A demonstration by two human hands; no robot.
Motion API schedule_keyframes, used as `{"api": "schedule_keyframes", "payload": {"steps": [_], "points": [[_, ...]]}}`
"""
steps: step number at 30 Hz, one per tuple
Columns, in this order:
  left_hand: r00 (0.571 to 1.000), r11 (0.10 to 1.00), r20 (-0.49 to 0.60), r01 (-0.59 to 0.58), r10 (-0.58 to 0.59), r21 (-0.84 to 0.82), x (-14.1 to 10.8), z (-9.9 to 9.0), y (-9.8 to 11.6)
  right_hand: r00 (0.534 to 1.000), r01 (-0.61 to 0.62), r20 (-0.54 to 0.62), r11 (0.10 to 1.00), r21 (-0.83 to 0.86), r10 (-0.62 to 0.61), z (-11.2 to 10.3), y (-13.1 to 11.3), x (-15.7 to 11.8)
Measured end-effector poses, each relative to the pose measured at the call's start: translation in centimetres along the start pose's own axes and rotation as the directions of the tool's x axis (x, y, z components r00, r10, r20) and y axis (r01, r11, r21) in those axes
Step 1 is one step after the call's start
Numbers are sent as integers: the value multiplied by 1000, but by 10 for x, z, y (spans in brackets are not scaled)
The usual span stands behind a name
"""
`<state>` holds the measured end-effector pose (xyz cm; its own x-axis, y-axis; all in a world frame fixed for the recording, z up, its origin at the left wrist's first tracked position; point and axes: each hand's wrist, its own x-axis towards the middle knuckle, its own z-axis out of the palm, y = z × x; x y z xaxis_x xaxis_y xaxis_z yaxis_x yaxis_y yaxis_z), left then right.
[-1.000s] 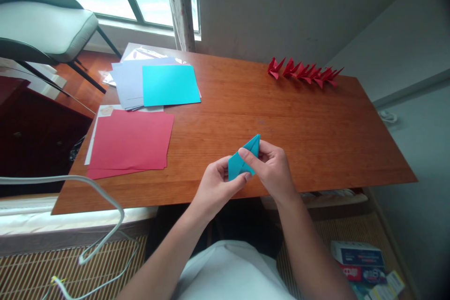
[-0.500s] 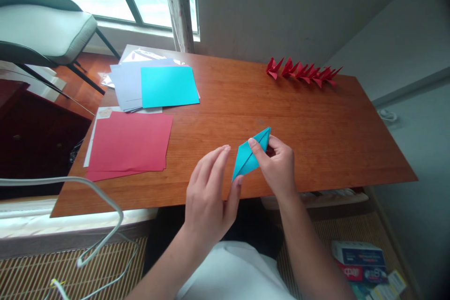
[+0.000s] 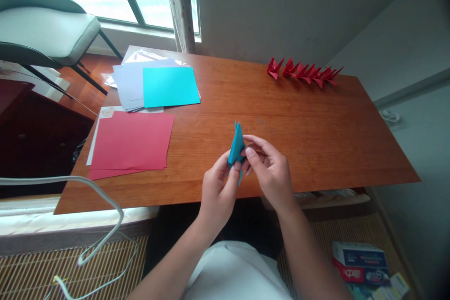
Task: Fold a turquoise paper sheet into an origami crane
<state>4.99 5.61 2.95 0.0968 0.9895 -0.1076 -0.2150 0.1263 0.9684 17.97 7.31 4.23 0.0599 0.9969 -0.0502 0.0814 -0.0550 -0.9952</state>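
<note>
A folded piece of blue origami paper [image 3: 236,146] is held up over the table's front edge, seen nearly edge-on with two narrow points upward. My left hand [image 3: 221,186] pinches its lower part between thumb and fingers. On the other side, my right hand [image 3: 269,168] has its thumb and fingertips at the paper's right edge, with the fingers curled loosely. Whether the right fingertips grip a layer or only touch it is hard to make out. Part of the paper is hidden behind my left thumb.
Red folded paper cranes [image 3: 304,72] stand in a row at the table's back right. Flat blue paper [image 3: 171,86] lies on pale sheets at the back left, with red sheets [image 3: 131,140] nearer. A white cable [image 3: 105,197] loops at the lower left.
The blue paper has turned from its flat diamond face to nearly edge-on and shifted left. My left hand has closed on its lower part; the right hand's grip has moved to its right side.
</note>
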Motion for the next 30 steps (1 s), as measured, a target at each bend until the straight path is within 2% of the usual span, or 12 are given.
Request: {"api": "schedule_keyframes", "payload": {"steps": [3, 6, 10, 14, 20, 24, 27, 30], "points": [[996, 987, -13, 87, -90, -133, 6, -4, -2, 999, 27, -35, 996, -80, -30, -2, 2, 1], [986, 965, 10, 165, -167, -203, 8, -7, -4, 990, 96, -80, 978, -182, -113, -4, 1, 2], [971, 930, 53, 241, -235, -277, 7, -8, -2, 979, 165, -78, 956, -241, -189, -6, -3, 4], [961, 905, 80, 275, -263, -324, 6, -8, -2, 978, 176, -60, 945, -276, -200, -6, -5, 5], [963, 917, 73, 271, -261, -294, 8, -8, -4, 983, 164, -34, 944, -286, -181, -6, -3, 4], [963, 914, 80, 271, -259, -302, 8, -8, -5, 972, 225, 11, 920, -322, -234, -6, -2, 4], [954, 884, 107, 298, -279, -360, 8, -9, -3, 963, 261, 14, 914, -310, -270, -7, -1, 1], [949, 855, 124, 315, -290, -411, 9, -10, -1, 944, 328, 71, 893, -308, -322, -9, 1, -4]]}}
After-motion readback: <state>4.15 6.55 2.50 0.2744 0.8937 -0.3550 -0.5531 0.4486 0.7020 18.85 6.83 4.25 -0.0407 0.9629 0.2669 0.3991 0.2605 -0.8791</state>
